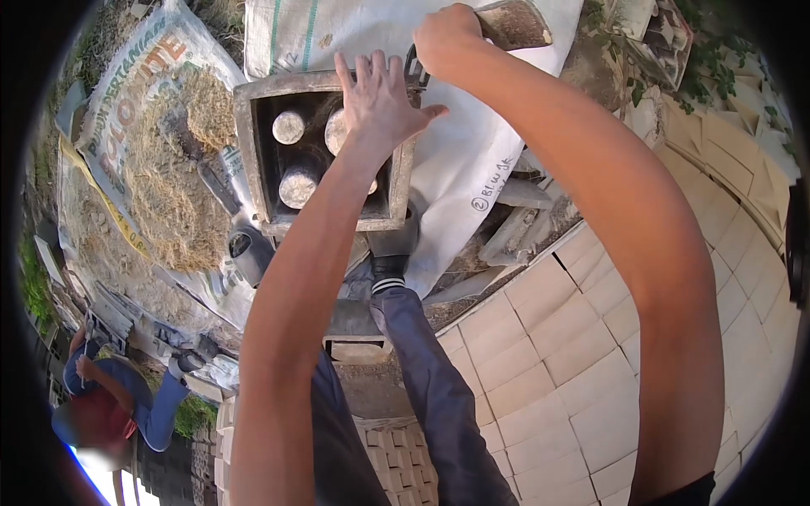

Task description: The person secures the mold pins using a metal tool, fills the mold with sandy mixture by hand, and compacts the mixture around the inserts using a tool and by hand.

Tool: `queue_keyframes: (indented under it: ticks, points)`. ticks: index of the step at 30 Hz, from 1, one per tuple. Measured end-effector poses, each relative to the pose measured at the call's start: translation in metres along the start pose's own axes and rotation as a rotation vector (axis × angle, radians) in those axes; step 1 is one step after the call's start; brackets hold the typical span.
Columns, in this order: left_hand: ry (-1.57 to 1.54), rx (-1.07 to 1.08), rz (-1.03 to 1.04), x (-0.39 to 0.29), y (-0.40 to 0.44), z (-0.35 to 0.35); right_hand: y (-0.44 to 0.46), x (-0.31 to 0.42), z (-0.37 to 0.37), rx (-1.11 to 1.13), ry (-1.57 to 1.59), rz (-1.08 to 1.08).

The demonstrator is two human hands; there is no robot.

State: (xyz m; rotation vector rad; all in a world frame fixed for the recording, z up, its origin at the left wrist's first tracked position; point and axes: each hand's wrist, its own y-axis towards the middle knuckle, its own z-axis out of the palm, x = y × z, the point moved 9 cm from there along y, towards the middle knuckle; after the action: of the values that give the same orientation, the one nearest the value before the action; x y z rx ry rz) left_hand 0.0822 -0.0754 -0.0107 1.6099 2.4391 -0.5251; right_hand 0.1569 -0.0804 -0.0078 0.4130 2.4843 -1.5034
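A square metal mould (246, 152) with several round, pale-topped cylinders inside stands in front of my legs. My left hand (375, 97) lies over its far right part, fingers spread and pointing away. Beyond the mould's far right corner, my right hand (447, 38) is closed, with its fingers wrapped round something at the dark handle of a trowel-like tool. The tool's blade (513, 24), smeared with greyish material, rests over the white sack (456, 169). My left forearm covers part of the mould and its cylinders.
Left of the mould, a heap of sandy material (169, 185) lies on an opened printed sack, with a trowel (218, 187) at its edge. Stacked pale tiles (574, 363) fill the right. Another person (118, 396) is at the lower left. Broken pieces (515, 228) lie beside the sack.
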Motion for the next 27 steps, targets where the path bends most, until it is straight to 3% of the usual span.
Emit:
queue_keyframes:
  ticks: [10, 16, 18, 21, 27]
  points:
    - [-0.099, 0.072, 0.095, -0.005, 0.001, 0.003, 0.016, 0.000, -0.007, -0.110, 0.074, -0.133]
    - [-0.035, 0.314, 0.048, -0.003, 0.019, 0.011, 0.010, -0.003, -0.013, -0.295, -0.065, -0.254]
    - [0.012, 0.430, 0.071, -0.004, 0.024, 0.019, -0.006, -0.002, -0.018, -0.586, -0.128, -0.261]
    - [-0.038, 0.569, 0.008, 0.002, 0.028, 0.026, -0.019, -0.005, -0.009, -0.613, -0.036, -0.275]
    - [-0.056, 0.518, -0.039, 0.003, 0.029, 0.020, -0.017, 0.001, 0.008, -0.599, -0.020, -0.282]
